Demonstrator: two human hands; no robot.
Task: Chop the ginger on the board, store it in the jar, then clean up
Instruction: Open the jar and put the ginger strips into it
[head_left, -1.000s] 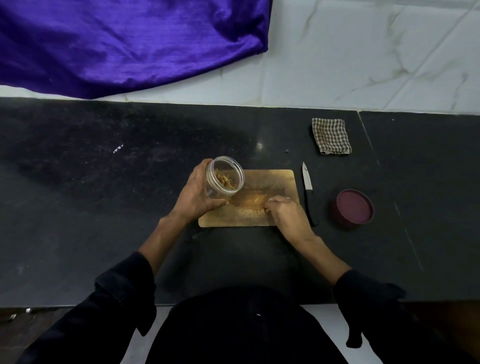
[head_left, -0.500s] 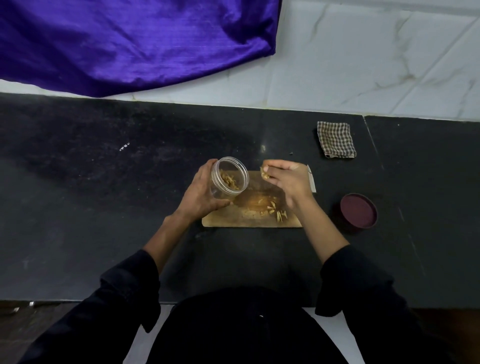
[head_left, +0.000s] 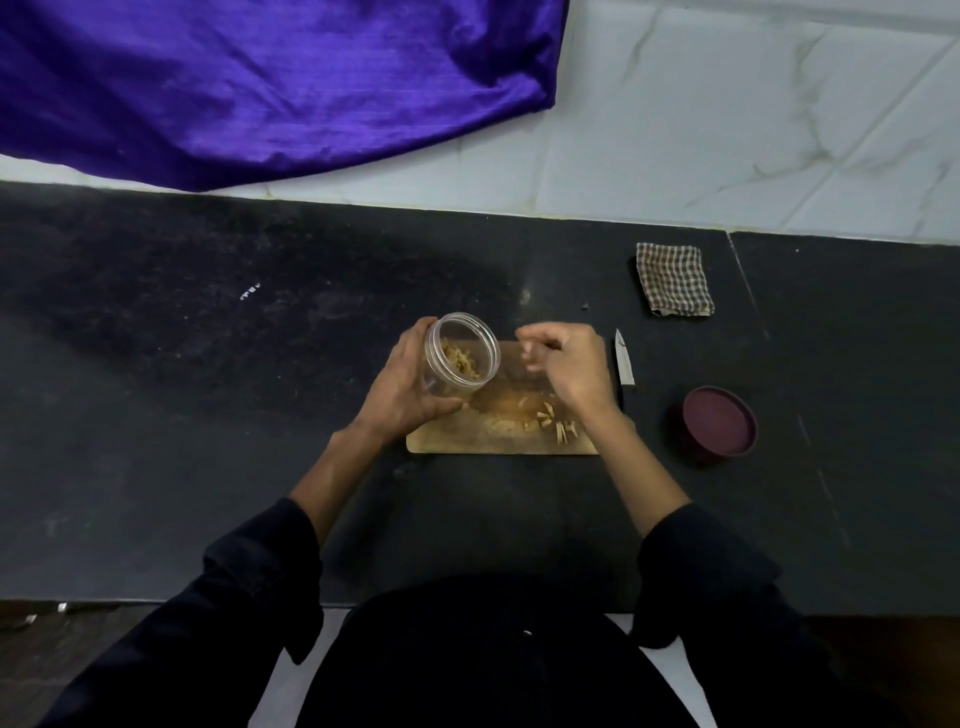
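My left hand (head_left: 400, 389) grips a clear plastic jar (head_left: 460, 358), tilted with its mouth toward the right and chopped ginger inside. It hovers over the left end of the wooden board (head_left: 467, 441). My right hand (head_left: 571, 369) is raised just right of the jar's mouth. Its blurred fingertips are bunched together, pinching a few ginger pieces. More chopped ginger (head_left: 556, 423) lies on the board's right part, below my right wrist.
A small knife (head_left: 625, 364) lies on the black counter just right of the board. The maroon jar lid (head_left: 718, 423) sits further right. A folded checked cloth (head_left: 674, 279) lies at the back right. Purple fabric (head_left: 260, 78) hangs over the wall at the back left.
My right hand picked ginger off the board's near side and lifted it toward the jar's mouth. The left hand kept the jar tilted in place.
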